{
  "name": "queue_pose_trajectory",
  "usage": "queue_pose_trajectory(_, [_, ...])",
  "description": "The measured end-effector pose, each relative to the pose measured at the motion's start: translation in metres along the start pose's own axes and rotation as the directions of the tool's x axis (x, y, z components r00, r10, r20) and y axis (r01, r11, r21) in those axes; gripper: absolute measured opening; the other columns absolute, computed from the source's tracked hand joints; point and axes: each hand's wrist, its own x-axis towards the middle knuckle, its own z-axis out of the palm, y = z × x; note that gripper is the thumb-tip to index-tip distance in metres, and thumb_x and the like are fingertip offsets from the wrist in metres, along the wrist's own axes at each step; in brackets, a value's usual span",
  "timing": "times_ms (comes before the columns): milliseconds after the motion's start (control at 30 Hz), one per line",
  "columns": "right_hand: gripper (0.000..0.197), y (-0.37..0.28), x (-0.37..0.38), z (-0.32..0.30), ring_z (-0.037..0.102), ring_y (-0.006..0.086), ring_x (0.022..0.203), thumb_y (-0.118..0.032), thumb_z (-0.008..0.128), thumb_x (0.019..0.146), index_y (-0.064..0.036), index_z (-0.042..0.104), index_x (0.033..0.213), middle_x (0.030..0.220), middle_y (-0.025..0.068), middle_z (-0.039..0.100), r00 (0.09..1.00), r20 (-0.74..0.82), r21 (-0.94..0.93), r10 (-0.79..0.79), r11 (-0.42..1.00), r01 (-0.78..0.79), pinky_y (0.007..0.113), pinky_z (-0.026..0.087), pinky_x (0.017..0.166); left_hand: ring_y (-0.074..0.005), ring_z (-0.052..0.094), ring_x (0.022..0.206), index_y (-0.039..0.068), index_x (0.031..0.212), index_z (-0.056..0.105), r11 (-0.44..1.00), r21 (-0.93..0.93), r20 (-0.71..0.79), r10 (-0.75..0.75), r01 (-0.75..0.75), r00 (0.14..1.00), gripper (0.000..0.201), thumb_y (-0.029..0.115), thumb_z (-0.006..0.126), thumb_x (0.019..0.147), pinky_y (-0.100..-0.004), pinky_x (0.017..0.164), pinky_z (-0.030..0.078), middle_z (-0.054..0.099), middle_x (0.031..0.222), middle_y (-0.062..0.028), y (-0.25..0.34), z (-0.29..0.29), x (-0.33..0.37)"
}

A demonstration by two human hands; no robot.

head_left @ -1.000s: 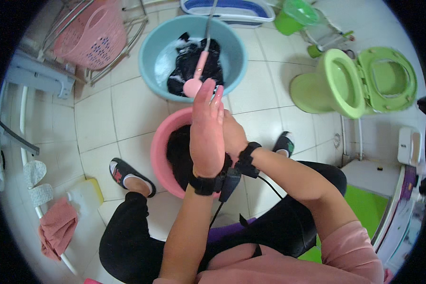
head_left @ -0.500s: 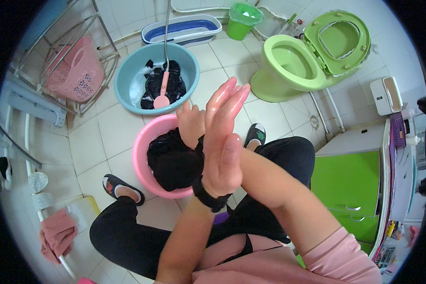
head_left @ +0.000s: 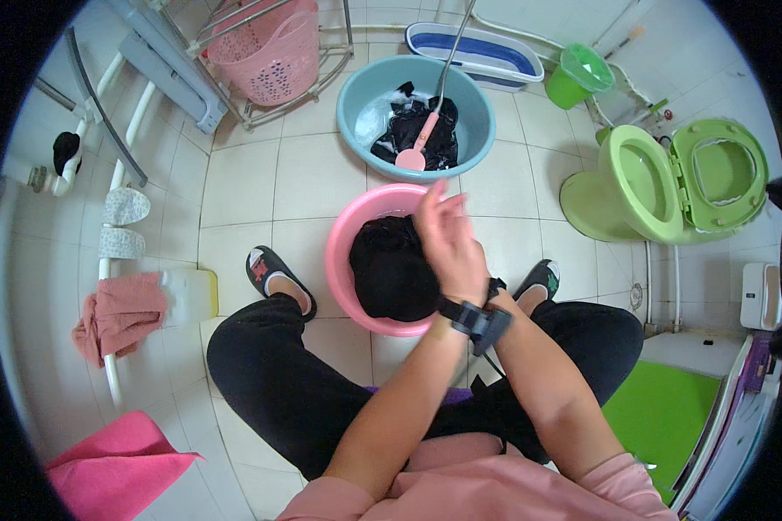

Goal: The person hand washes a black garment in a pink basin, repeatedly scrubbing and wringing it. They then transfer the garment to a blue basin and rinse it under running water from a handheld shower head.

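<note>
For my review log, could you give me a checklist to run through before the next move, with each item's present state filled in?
1. Black cloth inside the pink basin: ok, bunched inside the rim.
2. Left hand free: ok as far as the motion blur allows; no object shows in it.
3. Right hand free: cannot tell, hidden behind the left.
4. Both hands plainly visible: not ok, one blurred, one hidden.
5. Pink shower head inside the blue basin: ok, resting on dark clothes.
6. Shower water off: cannot tell.

Blurred left hand (head_left: 450, 247), apparently above the pink basin (head_left: 341, 271)
</note>
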Motion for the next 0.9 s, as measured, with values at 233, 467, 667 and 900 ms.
queue_pose_trajectory(233, [0.11,0.087,0.0,-0.008,0.034,0.0521,0.146,-0.032,0.087,0.075,-0.0264,0.024,0.164,0.167,0.0251,0.02,0.798,0.535,-0.774,-0.276,0.219,0.595,0.056,0.037,0.118,-0.0515,-0.002,0.157,0.035,0.166,0.018,-0.063,0.994,0.014,-0.743,-0.09,0.67,0.127,0.037,0.093,0.063,-0.0759,0.117,0.019,-0.008,0.172,-0.0239,-0.112,-0.16,-0.004])
queue_pose_trajectory(467, [0.124,0.104,0.027,0.044,0.021,0.0563,0.151,-0.046,0.09,0.073,-0.0377,0.01,0.167,0.174,0.0158,0.001,0.892,0.452,-0.883,0.008,0.142,0.446,0.067,0.041,0.111,-0.0475,-0.003,0.158,0.042,0.166,-0.002,-0.198,0.948,-0.058,-0.878,-0.251,0.476,0.154,0.04,0.103,0.052,-0.0767,0.113,0.028,-0.014,0.173,-0.0184,-0.16,-0.181,0.027])
queue_pose_trajectory(667, [0.111,0.103,0.054,0.053,0.031,0.0549,0.147,-0.043,0.084,0.081,-0.0406,0.014,0.166,0.174,0.0167,0.008,0.908,0.419,-0.902,-0.001,0.119,0.416,0.061,0.05,0.106,-0.0461,0.002,0.158,0.043,0.166,0.005,-0.217,0.963,-0.12,-0.879,-0.163,0.461,0.147,0.038,0.102,0.055,-0.0728,0.117,0.028,-0.003,0.173,-0.017,-0.19,-0.182,0.042])
queue_pose_trajectory(900, [0.088,0.127,0.088,0.058,0.047,0.0547,0.135,-0.027,0.071,0.091,-0.0372,0.024,0.165,0.163,0.0196,0.033,0.9,0.419,-0.894,-0.122,0.121,0.432,0.048,0.062,0.09,-0.0519,0.0,0.156,0.032,0.165,0.02,-0.229,0.97,-0.165,-0.868,-0.083,0.468,0.127,0.036,0.098,0.065,-0.0766,0.116,0.027,0.004,0.171,-0.0209,-0.214,-0.18,0.048])
